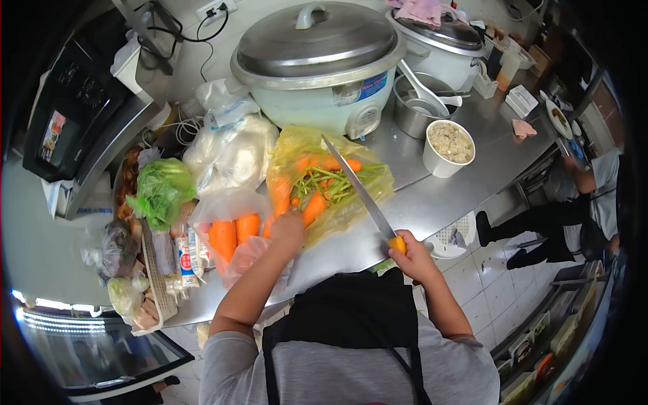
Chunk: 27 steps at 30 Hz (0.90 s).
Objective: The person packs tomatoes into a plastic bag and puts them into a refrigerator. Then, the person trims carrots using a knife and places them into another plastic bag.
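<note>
In my right hand is a long kitchen knife, gripped by its yellow handle; the blade points away and to the left, over the edge of a yellow plastic bag. That bag lies spread on the steel counter with carrots and cut green stems in it. My left hand is at the bag's near left edge among the carrots, its fingers curled; what they hold is hidden. Left of it, a clear plastic bag contains large carrots.
Behind the bags stands a large lidded rice cooker. A white tub of grainy food and a metal pot with ladles are to the right. A basket and lettuce sit left. Another person stands at far right.
</note>
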### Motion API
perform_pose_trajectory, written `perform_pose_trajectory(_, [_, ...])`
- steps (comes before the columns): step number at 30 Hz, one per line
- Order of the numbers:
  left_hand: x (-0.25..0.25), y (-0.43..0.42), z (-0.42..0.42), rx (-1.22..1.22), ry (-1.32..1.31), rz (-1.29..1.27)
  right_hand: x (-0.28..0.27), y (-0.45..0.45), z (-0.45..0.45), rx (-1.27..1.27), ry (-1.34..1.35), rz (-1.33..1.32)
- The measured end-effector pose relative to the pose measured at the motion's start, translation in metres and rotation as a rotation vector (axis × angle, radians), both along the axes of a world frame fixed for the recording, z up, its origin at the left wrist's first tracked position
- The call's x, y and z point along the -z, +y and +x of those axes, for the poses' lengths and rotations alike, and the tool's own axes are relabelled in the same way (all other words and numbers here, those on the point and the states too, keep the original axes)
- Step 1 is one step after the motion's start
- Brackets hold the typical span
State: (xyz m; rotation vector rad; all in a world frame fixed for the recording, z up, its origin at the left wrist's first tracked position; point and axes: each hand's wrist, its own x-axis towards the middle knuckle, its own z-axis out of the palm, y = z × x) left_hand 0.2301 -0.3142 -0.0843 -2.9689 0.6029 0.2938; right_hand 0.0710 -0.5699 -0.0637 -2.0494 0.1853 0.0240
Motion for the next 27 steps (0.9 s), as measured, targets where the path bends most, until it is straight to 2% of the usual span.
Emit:
perform_pose_trajectory(1, [-0.009,-0.002,0.004,-0.002,0.053,0.013,-0.004,-0.001,-0.002,-0.007,0.005,-0.006])
perform_pose_trajectory(4, [-0.043,0.0,0.007,-0.066,-0.05,-0.258,0.0,-0.001,-0.002,-0.012,-0.01,0.006])
perform_pose_trajectory(7, [-0.089,-0.011,0.012,-0.142,-0.083,-0.417,-0.003,0.001,0.0,-0.032,-0.029,-0.014])
perform_pose_trajectory(10, [-0.144,-0.004,0.011,-0.149,-0.221,-0.462,-0.008,0.005,0.005,-0.062,-0.046,-0.019])
perform_pose_trajectory(13, [-0.151,0.0,0.009,-0.071,-0.231,-0.527,-0.01,0.009,0.006,-0.088,-0.044,-0.024])
perform_pose_trajectory(16, [-0.111,-0.011,0.012,-0.097,0.141,-0.505,-0.011,0.013,0.009,-0.097,-0.048,-0.026])
perform_pose_trajectory(18, [-0.064,-0.024,0.014,-0.076,0.193,-0.412,-0.009,0.015,0.008,-0.094,-0.049,-0.019])
perform_pose_trajectory(20, [-0.013,-0.039,0.007,-0.03,-0.024,-0.371,-0.003,0.013,0.007,-0.094,-0.047,-0.022])
perform_pose_trajectory(21, [-0.007,-0.046,0.004,-0.01,-0.131,-0.353,-0.004,0.013,0.007,-0.093,-0.042,-0.032])
perform_pose_trajectory(24, [0.0,-0.055,0.003,-0.13,-0.085,-0.229,-0.008,0.013,0.005,-0.098,-0.025,-0.05])
perform_pose_trajectory(27, [-0.013,-0.047,0.015,-0.192,0.233,-0.337,-0.007,0.013,0.002,-0.099,-0.031,-0.044])
